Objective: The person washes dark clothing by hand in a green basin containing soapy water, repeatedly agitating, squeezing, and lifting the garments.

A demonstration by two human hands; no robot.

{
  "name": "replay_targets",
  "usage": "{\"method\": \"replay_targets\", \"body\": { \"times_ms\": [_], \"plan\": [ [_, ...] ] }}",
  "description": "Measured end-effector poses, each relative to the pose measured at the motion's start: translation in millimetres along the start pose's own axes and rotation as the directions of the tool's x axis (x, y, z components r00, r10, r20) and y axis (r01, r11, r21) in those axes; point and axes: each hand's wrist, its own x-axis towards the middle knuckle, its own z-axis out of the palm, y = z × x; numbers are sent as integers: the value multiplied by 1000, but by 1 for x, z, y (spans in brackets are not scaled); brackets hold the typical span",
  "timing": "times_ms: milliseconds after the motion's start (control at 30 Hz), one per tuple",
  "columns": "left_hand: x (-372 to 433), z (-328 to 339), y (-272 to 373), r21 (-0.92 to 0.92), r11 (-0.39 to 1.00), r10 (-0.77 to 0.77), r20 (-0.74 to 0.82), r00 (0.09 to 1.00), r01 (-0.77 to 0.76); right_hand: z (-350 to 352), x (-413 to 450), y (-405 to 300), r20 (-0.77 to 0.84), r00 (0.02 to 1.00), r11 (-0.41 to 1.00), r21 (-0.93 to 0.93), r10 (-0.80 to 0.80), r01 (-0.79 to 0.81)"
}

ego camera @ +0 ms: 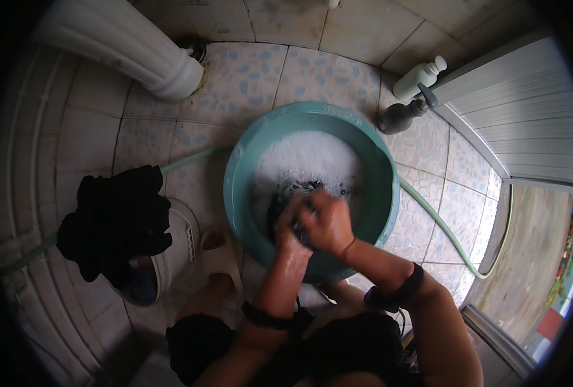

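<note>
My left hand and my right hand are close together over a green plastic basin, gripping a wet dark cloth between them. White suds cover the far side of the water in the basin. More dark fabric trails into the foam under my fingers, and its full shape is hidden by my hands. Both hands look wet, and the right one is slightly blurred.
A pale green hose runs past the basin across the tiled floor. Two pump bottles, one pale and one dark, stand by the door. Black clothing lies over a pale tub at left. A pedestal stands behind.
</note>
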Motion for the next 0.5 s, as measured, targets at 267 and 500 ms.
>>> {"method": "replay_targets", "body": {
  "times_ms": [267,500],
  "plan": [
    [-14,33,26,270,918,264,132,955,-291,-44,19,17,644,711,675,394,281,-624],
    [9,-14,20,285,954,24,243,970,-95,-41,1,-23,139,881,872,273,-453,405]
  ]
}}
